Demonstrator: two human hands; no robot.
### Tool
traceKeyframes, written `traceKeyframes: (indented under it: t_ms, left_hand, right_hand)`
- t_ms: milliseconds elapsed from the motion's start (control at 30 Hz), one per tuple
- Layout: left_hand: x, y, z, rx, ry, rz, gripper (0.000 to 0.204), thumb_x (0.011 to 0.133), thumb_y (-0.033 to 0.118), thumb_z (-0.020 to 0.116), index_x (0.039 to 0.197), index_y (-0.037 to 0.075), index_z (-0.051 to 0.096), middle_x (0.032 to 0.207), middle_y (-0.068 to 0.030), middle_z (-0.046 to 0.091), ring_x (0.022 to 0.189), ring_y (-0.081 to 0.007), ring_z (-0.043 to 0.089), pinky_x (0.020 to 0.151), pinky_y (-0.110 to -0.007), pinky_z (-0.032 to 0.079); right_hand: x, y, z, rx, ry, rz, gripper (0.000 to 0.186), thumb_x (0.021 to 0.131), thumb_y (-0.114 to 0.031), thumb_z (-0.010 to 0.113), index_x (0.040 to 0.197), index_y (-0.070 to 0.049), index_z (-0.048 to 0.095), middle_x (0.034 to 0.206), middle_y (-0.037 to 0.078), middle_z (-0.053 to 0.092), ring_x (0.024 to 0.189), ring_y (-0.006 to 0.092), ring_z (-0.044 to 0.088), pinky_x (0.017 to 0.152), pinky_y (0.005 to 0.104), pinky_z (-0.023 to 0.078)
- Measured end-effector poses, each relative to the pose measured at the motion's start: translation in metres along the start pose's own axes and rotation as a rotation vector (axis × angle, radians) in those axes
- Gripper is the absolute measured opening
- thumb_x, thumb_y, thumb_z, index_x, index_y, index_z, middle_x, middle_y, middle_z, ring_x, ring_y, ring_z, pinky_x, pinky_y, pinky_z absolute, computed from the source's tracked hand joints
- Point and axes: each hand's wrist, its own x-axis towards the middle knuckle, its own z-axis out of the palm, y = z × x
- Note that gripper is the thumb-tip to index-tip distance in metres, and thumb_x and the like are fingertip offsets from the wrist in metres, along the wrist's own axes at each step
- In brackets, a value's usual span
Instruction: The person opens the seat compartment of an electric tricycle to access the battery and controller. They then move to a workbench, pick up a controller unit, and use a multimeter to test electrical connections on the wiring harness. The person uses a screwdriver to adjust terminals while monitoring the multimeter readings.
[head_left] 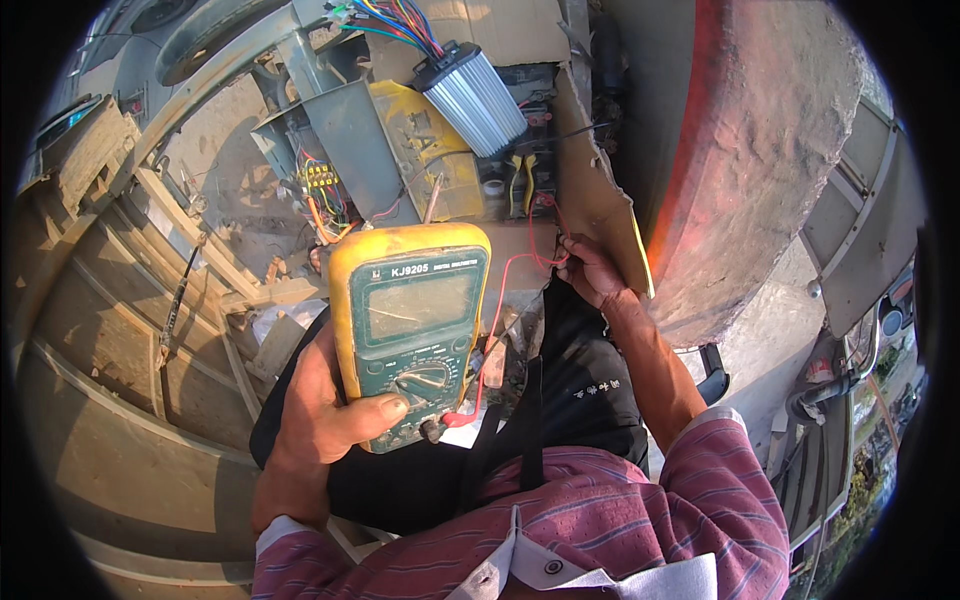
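My left hand is closed around a yellow-and-green digital multimeter, its thumb beside the rotary dial. The meter's screen shows no digits I can read. A red test lead runs from a jack at the meter's lower edge up to my right hand. That hand is pinched on the lead beside a cardboard edge; the probe tips are hard to make out. Just above it lie pliers with yellow-and-black handles. Beyond them a finned silver controller box rests at a tilt, with colored wires leaving its top.
Yellow sheet and torn cardboard surround the dark compartment. A terminal block with tangled wires sits to the left. A metal frame fills the left side; a rough panel with a red edge stands at right.
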Motion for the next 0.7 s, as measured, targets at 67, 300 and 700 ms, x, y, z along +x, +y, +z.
traceKeyframes:
  t_ms: [67,300,700]
  left_hand:
    - [-0.001,0.000,-0.001,-0.003,-0.001,-0.001,0.079,0.076,0.008,0.077,0.147,-0.004,0.045,0.132,-0.0125,0.064,0.119,-0.0200,0.063,0.107,-0.036,0.049]
    - [0.004,0.002,0.002,-0.015,-0.053,0.002,0.079,0.077,0.007,0.076,0.148,-0.004,0.044,0.133,-0.0125,0.063,0.121,-0.0201,0.062,0.108,-0.036,0.048]
    - [0.002,0.006,0.000,0.152,-0.039,0.052,0.081,0.075,0.009,0.076,0.148,-0.005,0.044,0.132,-0.0115,0.062,0.120,-0.0180,0.061,0.106,-0.034,0.047]
  right_hand:
    - [-0.015,-0.004,0.000,-0.026,0.005,-0.007,0.009,0.103,-0.019,0.058,0.107,-0.011,0.061,0.093,0.000,0.064,0.081,0.0120,0.060,0.073,0.0287,0.048]
    - [-0.041,-0.009,0.009,-0.166,-0.066,-0.199,0.010,0.103,-0.017,0.058,0.108,-0.008,0.060,0.099,0.003,0.065,0.088,0.0133,0.061,0.079,0.0290,0.048]
    - [-0.036,-0.001,-0.003,-0.053,0.073,-0.251,0.011,0.099,-0.017,0.061,0.105,-0.008,0.062,0.127,0.011,0.067,0.121,0.0250,0.066,0.112,0.0489,0.048]
